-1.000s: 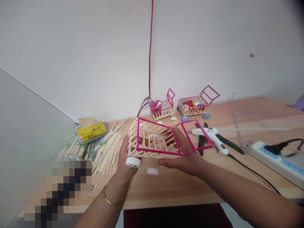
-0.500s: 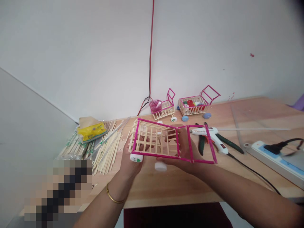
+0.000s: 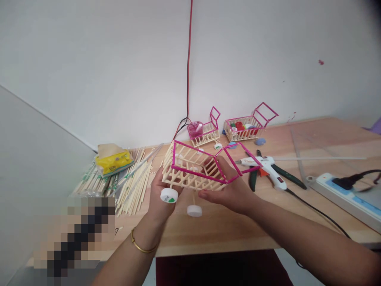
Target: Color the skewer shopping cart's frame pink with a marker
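Observation:
Both hands hold a small cart (image 3: 193, 169) made of pale sticks with pink rims and a pink handle frame, lifted above the wooden table (image 3: 232, 230). My left hand (image 3: 160, 198) grips its left end from below, by a white bottle-cap wheel (image 3: 168, 195). My right hand (image 3: 230, 190) cradles the right end under the handle, thumb against the pink frame. A second white cap wheel (image 3: 194, 210) hangs under the cart.
Two finished stick carts (image 3: 205, 133) (image 3: 245, 127) stand by the wall, one with coloured caps. A white glue gun (image 3: 264, 167) and green pliers (image 3: 285, 178) lie right of the hands. A power strip (image 3: 345, 196) lies at far right; sticks (image 3: 131, 184) and a yellow packet (image 3: 113, 163) lie left.
The cart tipped toward me, showing its open top, then tilted back so the handle frame points away. Both hands kept their hold and the view shifted slightly.

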Demonstrator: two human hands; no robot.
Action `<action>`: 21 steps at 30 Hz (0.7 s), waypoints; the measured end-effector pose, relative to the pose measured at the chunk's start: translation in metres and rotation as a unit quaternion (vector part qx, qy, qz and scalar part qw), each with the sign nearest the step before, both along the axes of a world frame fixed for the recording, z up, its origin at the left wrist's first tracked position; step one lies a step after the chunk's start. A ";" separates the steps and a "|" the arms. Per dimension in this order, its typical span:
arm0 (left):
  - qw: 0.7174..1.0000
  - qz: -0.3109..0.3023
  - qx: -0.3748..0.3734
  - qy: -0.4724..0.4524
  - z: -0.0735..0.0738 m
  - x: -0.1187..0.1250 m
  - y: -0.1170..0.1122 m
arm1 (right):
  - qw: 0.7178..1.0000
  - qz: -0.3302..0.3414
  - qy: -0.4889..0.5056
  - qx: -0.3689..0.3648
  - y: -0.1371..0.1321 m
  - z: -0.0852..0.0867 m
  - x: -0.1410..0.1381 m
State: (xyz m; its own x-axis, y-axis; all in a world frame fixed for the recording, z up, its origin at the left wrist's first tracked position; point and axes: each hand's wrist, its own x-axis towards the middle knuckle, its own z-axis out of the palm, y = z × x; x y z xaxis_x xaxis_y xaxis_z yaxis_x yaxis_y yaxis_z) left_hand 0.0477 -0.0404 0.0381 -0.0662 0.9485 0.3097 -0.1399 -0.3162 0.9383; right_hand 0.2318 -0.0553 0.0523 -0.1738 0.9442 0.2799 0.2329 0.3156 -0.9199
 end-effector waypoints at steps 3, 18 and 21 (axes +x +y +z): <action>0.999 0.020 0.009 0.031 0.002 -0.001 0.000 | 1.000 0.008 0.006 -0.004 0.000 0.001 0.000; 0.997 -0.019 -0.011 -0.076 -0.001 0.001 0.005 | 0.999 0.029 0.046 -0.003 0.000 0.002 -0.002; 0.992 -0.059 -0.048 -0.101 -0.004 -0.002 0.011 | 0.999 0.035 0.028 0.014 0.004 -0.001 0.002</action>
